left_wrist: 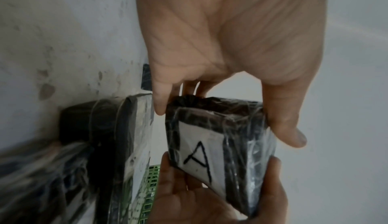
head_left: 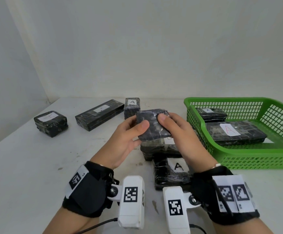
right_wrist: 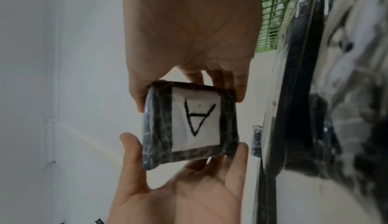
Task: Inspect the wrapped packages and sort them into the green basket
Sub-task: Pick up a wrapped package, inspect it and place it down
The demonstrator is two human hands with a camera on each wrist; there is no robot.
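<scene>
A small black wrapped package (head_left: pixel 151 125) is held above the table between both hands. My left hand (head_left: pixel 137 126) grips its left edge with the thumb on top, and my right hand (head_left: pixel 165 120) grips its right edge the same way. The head view shows only its plain black face. Its underside carries a white label with a black "A" (left_wrist: pixel 199 154), also plain in the right wrist view on the package (right_wrist: pixel 195 121). The green basket (head_left: pixel 248 159) stands at the right and holds two labelled packages, one small (head_left: pixel 211 114) and one large (head_left: pixel 235 132).
On the white table lie a square package (head_left: pixel 51 123), a long one (head_left: pixel 100 114) and a small upright one marked "A" (head_left: pixel 132 107). Two more packages sit under my hands, one (head_left: pixel 161 149) beside the basket and one marked "A" (head_left: pixel 171 173). A wall stands behind.
</scene>
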